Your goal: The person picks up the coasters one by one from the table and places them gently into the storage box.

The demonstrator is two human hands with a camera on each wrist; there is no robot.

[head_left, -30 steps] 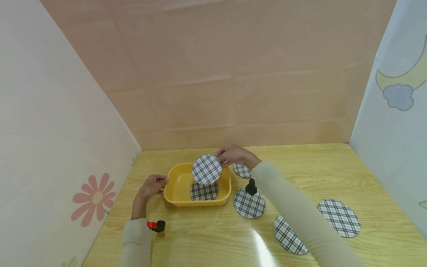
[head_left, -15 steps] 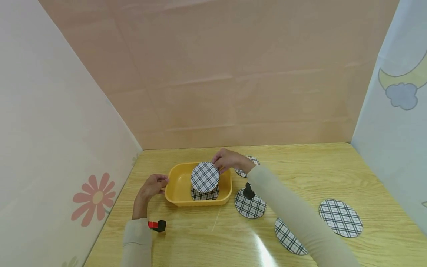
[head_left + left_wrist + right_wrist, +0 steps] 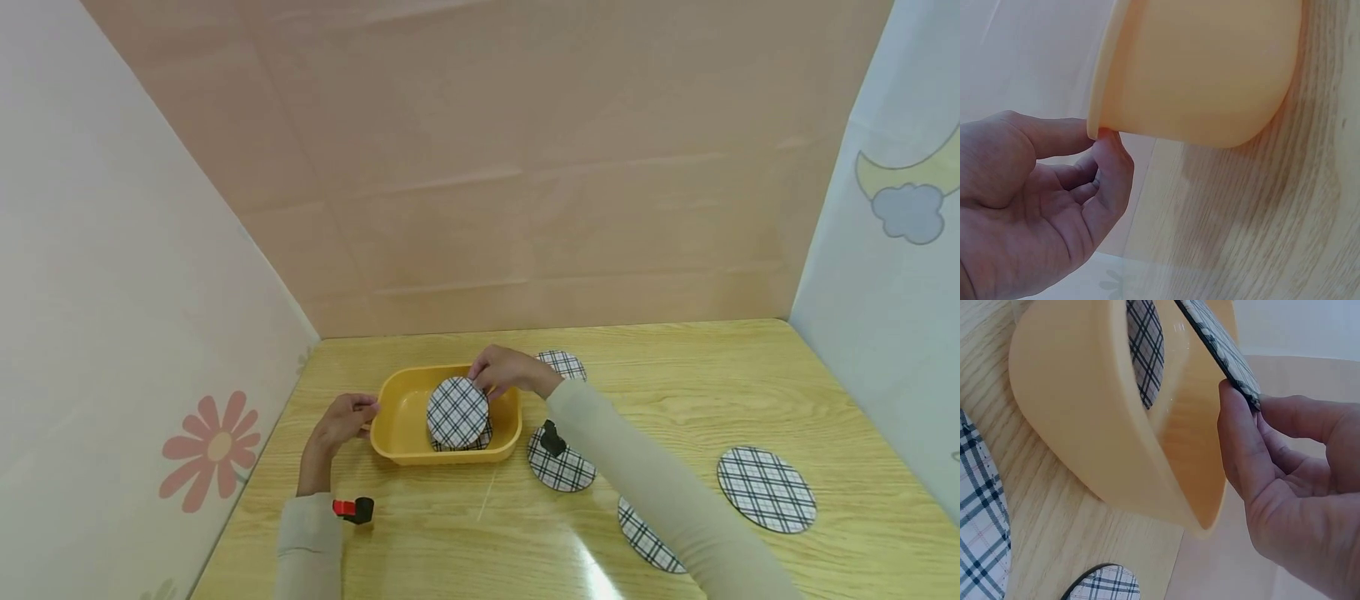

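Note:
A yellow plastic tub (image 3: 390, 417) sits on the wooden table. My left hand (image 3: 341, 421) grips its left rim, thumb on the lip (image 3: 1100, 134). My right hand (image 3: 504, 371) pinches a round black-and-white plaid coaster (image 3: 457, 412) by its far edge, holding it tilted inside the tub over another plaid coaster (image 3: 1144, 350) lying on the tub's floor. In the right wrist view the held coaster (image 3: 1219, 347) shows edge-on between thumb and fingers.
Several more plaid coasters lie on the table: one behind the tub (image 3: 562, 363), one beside it (image 3: 558, 468), one under my right sleeve (image 3: 647, 537), one far right (image 3: 766, 488). Paper walls close in on the left, back and right.
My right hand has lowered the plaid coaster from above the tub down into it, now almost over the coaster at the bottom. The left hand has stayed on the rim.

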